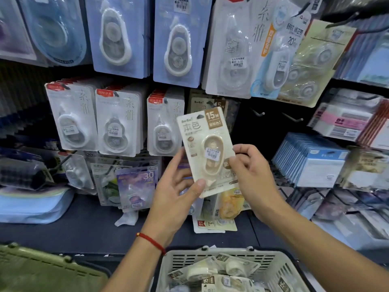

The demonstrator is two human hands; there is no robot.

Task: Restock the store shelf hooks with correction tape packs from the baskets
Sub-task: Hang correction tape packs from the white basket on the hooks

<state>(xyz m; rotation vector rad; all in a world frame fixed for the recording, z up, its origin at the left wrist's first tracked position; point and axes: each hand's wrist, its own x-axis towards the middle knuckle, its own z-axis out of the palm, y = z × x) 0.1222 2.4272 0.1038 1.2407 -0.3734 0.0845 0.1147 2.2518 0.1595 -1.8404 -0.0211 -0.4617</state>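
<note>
Restocking was underway: we held one beige pack (207, 151) with both hands' fingers (199, 185) pinching it, above the grey basket (210, 262), which still held many; bare hooks (294, 118) waited beyond.

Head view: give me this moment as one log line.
step: hanging pack | beige correction tape pack: held in both hands | left hand: bottom corner | right hand: right edge | basket: packs remain

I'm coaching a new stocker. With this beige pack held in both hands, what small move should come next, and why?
Probably lift the beige 15M pack up and slightly back to the matching packs hanging right behind it and thread its hang hole onto that hook. Both the left hand and right hand already grip it upright, facing out.
</note>
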